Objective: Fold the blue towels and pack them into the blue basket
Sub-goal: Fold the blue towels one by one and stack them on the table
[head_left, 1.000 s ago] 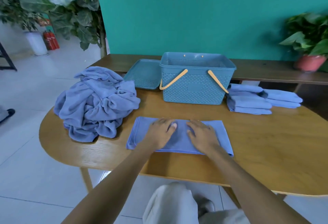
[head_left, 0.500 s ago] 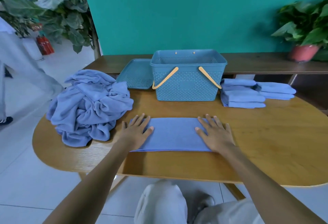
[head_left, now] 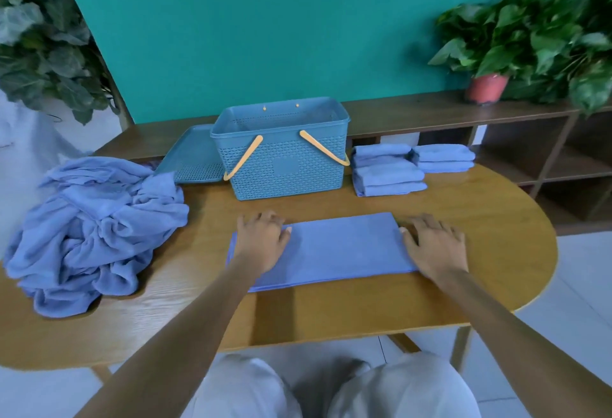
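Note:
A folded blue towel strip (head_left: 341,248) lies across the wooden table (head_left: 496,252) in front of me. My left hand (head_left: 261,240) sits on its left end, fingers bent over the far edge and thumb on top. My right hand (head_left: 435,245) holds the right end, thumb on the towel's edge and bent fingers just beyond it. The blue basket (head_left: 281,166) with tan handles stands open behind the strip; I cannot see its inside floor. A heap of unfolded blue towels (head_left: 92,225) lies at the left. Two stacks of folded towels (head_left: 390,170) sit right of the basket.
The basket's blue lid (head_left: 195,159) leans flat behind the heap, left of the basket. A dark wooden shelf unit (head_left: 496,112) runs along the teal wall with a potted plant (head_left: 486,86). Another leafy plant (head_left: 43,46) stands far left. My knees show below the table edge.
My hands slid apart from the towel's middle to its two ends, and their flat, spread fingers have bent. The view shifted to the right.

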